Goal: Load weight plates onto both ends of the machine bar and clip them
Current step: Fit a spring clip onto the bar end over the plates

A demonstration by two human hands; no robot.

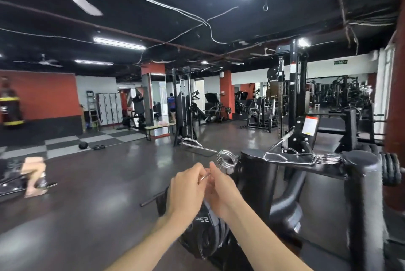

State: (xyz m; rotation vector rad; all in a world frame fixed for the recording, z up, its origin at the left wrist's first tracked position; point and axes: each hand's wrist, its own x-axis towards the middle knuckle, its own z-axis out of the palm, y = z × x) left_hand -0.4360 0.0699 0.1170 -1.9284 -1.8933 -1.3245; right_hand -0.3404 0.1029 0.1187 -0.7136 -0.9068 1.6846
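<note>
Both my hands meet at the frame's centre on a chrome spring clip (226, 159). My left hand (186, 191) and my right hand (221, 191) each pinch one of its wire handles, and its coil stands just above my fingers. Below my wrists sit black weight plates (205, 229) on the machine's near end, one marked 25. A second spring clip (324, 158) lies on the black machine frame (306, 167) to the right. More plates (391, 169) hang at the machine's far right end.
A black padded roller (361, 183) and the machine's upright stand close on the right. A thin bar (153, 199) lies on the dark floor at centre. A person's legs (32, 174) show at the left edge. Cable machines and benches fill the background.
</note>
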